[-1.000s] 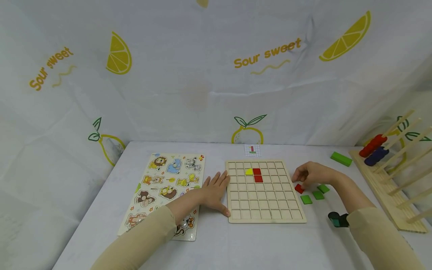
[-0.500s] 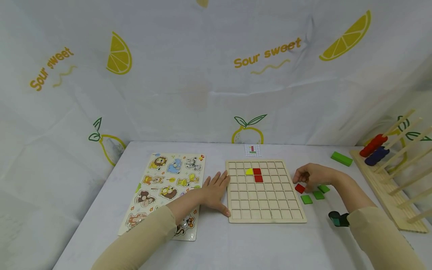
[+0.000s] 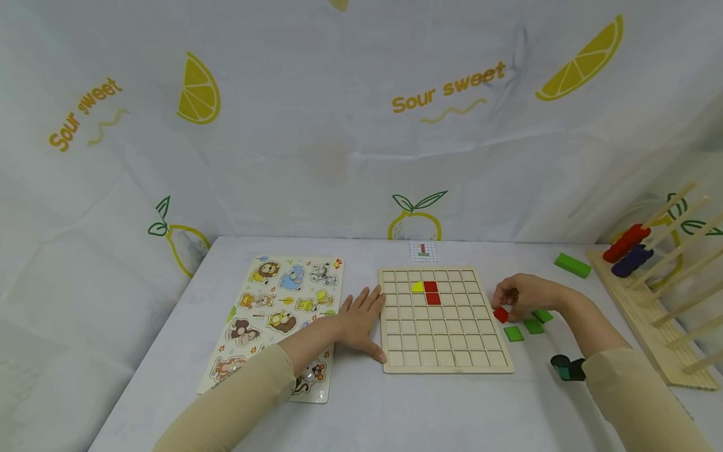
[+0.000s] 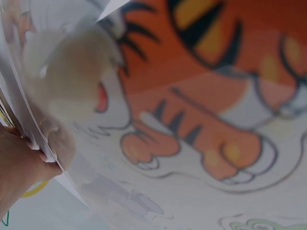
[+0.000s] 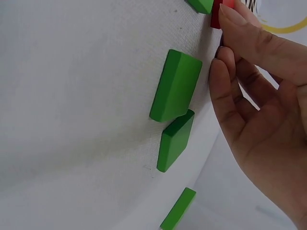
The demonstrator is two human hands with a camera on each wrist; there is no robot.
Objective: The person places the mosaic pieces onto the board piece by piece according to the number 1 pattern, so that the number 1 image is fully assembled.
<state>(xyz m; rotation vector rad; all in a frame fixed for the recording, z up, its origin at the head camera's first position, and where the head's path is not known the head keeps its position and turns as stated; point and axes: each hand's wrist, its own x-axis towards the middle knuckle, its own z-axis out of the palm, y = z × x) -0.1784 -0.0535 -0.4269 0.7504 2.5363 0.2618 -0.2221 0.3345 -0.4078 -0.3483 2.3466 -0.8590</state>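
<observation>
My left hand (image 3: 359,323) lies with its fingers spread at the left edge of a wooden grid board (image 3: 417,344), fingertips and thumb touching the rim. Thumb and finger of my right hand (image 3: 525,296) pinch a red square tile (image 3: 500,315) just right of the board; the right wrist view shows the thumb over this red tile (image 5: 217,14). Green tiles (image 3: 513,334) lie beside that hand on the tabletop. Set in the grid are a yellow quarter-round piece (image 3: 417,287) and two red tiles (image 3: 433,299).
An animal puzzle board (image 3: 282,301) lies under my left forearm. Behind the grid is a small pattern card (image 3: 423,252). At the right stand a pegged wooden rack (image 3: 649,314) with red and blue pieces, and a green block (image 3: 573,265). A dark ring-shaped object (image 3: 567,368) is near my right sleeve.
My right fingers have shifted slightly at the red tile, which has tilted a little in their pinch. My left hand has stayed in place.
</observation>
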